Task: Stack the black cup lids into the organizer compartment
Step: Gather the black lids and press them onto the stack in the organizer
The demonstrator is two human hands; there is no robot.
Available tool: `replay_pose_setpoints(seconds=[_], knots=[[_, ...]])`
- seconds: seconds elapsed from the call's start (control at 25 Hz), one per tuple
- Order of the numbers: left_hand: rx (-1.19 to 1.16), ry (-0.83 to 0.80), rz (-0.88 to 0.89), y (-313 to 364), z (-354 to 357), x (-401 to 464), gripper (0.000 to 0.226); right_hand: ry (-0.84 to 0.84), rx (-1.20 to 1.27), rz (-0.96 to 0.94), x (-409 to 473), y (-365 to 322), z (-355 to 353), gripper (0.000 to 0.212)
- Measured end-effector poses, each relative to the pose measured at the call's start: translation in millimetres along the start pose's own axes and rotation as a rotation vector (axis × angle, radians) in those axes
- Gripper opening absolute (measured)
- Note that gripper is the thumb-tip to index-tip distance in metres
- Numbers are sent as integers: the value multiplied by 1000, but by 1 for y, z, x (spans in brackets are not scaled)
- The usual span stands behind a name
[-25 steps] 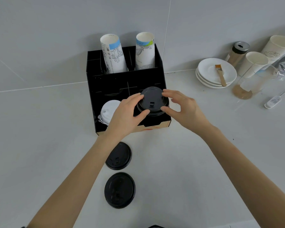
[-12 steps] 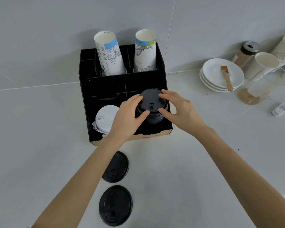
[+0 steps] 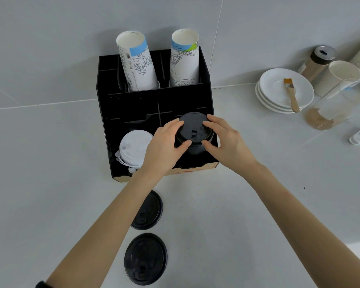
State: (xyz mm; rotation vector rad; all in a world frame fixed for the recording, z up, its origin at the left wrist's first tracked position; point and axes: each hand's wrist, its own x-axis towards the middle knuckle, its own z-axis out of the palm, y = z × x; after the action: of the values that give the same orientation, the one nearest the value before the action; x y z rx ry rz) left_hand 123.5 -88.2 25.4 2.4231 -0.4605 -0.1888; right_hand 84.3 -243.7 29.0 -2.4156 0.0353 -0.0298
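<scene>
From the head camera I see my left hand [image 3: 164, 146] and my right hand [image 3: 227, 142] both closed around a stack of black lids [image 3: 193, 132], fingers on its far rim and thumbs on its near edge. The stack sits in the front right compartment of the black organizer [image 3: 133, 104], its top lid rising above the walls. White lids [image 3: 133, 148] fill the front left compartment just beside it. Two stacks of paper cups [image 3: 137, 63] lean in the back compartments. Two more black lids lie flat on the counter [image 3: 50, 163] in front of the organizer: one lid [image 3: 151, 210] partly under my left forearm, another lid [image 3: 146, 258] nearer to me. White saucers [image 3: 279, 90] with a brush [image 3: 291, 94] stand well apart on the right.
</scene>
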Motion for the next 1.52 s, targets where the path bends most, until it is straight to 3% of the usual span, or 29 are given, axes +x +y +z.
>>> replay_pose_setpoints(seconds=[0.76, 1.0, 1.52], knots=[[-15, 8, 7, -17, -33, -52, 47, -21, -28, -142, -36, -44, 9, 41], [-25, 44, -40, -40, -40, -91, 46, -123, -26, -176, -58, -52, 35, 43], [-5, -84, -212, -99, -29, -150, 54, -414, -105, -112, -87, -49, 96, 51]])
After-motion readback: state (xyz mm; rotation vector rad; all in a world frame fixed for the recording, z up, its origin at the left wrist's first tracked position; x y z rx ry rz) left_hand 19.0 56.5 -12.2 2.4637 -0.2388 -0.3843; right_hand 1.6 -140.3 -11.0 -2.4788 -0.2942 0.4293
